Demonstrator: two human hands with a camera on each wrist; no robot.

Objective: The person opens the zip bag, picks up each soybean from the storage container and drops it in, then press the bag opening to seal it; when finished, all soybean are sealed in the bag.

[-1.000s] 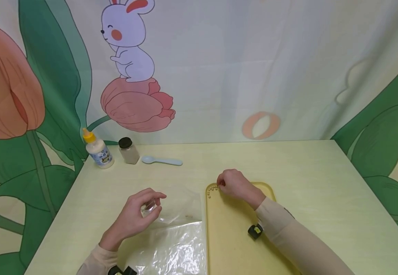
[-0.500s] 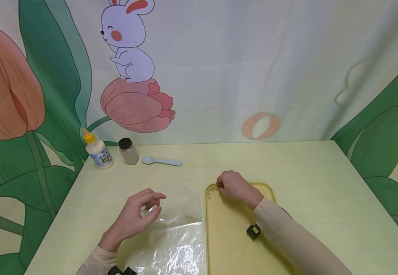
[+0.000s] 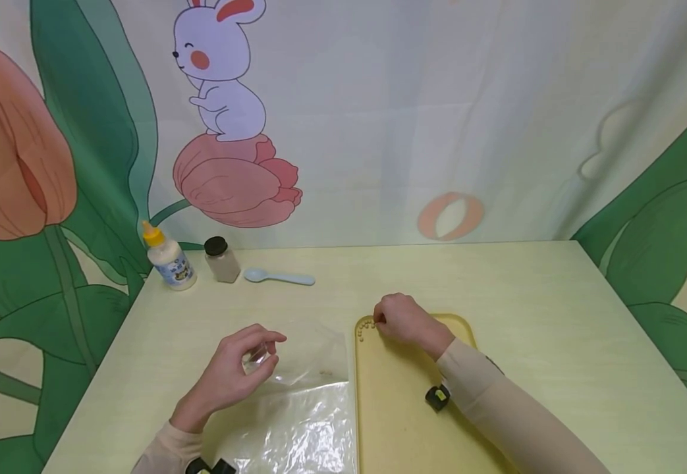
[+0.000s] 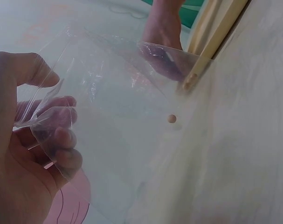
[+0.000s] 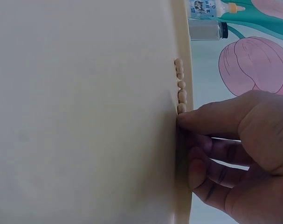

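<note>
little differs from half a second ago: left hand (image 3: 230, 372), right hand (image 3: 410, 320) and tray beads (image 5: 182, 96) keep their places. at left a white bottle (image 3: 172, 264) and a black-lidded jar (image 3: 223, 265) of greyish stuff stand upright. the left hand curls round the clear bag (image 3: 313, 421), where a few loose beads (image 3: 325, 373) show. well apart, in the yellow tray (image 3: 390, 408), the tray beads line its far left corner; the right hand's fingertips touch its far edge, any pinched bead hidden.

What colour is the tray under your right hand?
Plain yellow; the tray shows best in the head view.
</note>
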